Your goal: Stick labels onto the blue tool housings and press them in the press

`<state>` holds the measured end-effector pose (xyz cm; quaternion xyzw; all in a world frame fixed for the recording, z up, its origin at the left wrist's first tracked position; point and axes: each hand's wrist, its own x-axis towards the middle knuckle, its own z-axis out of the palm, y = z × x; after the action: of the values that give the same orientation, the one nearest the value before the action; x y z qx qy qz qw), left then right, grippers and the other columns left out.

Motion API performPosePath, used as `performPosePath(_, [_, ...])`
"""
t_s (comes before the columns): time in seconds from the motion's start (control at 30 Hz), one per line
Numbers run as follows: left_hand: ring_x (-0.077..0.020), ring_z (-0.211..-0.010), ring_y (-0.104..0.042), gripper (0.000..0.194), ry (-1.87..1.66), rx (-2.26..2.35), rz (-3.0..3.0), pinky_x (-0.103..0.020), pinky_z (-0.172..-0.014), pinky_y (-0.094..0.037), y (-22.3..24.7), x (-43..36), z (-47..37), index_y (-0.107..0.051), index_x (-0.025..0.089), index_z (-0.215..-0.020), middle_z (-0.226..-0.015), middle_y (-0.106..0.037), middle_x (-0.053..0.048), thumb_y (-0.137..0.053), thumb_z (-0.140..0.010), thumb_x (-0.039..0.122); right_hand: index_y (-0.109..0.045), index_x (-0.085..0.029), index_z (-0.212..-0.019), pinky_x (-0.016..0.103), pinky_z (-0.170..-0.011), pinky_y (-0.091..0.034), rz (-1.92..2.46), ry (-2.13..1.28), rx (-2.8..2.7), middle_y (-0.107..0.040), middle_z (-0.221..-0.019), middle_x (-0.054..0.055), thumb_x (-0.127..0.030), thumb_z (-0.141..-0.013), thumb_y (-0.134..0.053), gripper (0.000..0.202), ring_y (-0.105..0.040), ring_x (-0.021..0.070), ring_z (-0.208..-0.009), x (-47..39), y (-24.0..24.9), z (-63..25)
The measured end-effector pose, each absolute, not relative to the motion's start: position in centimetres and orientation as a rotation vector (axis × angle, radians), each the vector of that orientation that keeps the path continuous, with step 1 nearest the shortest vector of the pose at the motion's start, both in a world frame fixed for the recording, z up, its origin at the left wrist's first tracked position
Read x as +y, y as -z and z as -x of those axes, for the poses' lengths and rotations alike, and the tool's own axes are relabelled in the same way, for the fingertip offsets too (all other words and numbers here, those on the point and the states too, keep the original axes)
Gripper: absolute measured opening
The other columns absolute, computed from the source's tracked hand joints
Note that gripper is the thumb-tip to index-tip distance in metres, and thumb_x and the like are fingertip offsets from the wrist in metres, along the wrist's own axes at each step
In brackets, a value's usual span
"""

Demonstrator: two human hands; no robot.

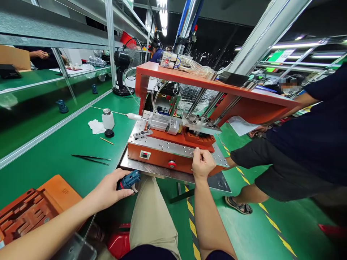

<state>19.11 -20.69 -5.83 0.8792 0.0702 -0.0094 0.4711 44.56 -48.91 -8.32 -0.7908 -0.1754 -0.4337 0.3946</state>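
My left hand [112,189] grips a small dark blue plastic housing [129,180] with red lettering, just off the front left corner of the machine. My right hand [202,163] is curled into a fist at the front right edge of the orange machine base [158,157]; anything inside its fingers is hidden. Between the hands, a red round button [171,164] and a small counter [145,155] sit on the base's front. Above the right hand, a clear plate [202,126] under metal rods hangs over an orange fixture block [199,137].
On the green table [81,141] are a white bottle [108,119], black cap [109,133], tissue [96,126], wooden stick [106,141] and black tweezers [90,157]. An orange mould [29,213] lies lower left, a black fan [121,72] behind. A person [306,133] stands close at right.
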Motion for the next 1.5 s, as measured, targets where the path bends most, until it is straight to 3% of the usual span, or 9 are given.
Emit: performPosePath(1.5, [-0.0288, -0.103, -0.067, 0.048, -0.009, 0.212, -2.217, -0.039, -0.094, -0.052, 5.51, -20.42, -19.28, -0.07, 0.021, -0.12, -0.111, -0.07, -0.007, -0.07, -0.078, 0.045, -0.047, -0.023, -0.06, 0.03, -0.058, -0.033, 1.956, 1.17, -0.489, -0.041, -0.054, -0.003, -0.039, -0.098, -0.053, 0.042, -0.038, 0.0132, -0.053, -48.76, 8.47, -44.43])
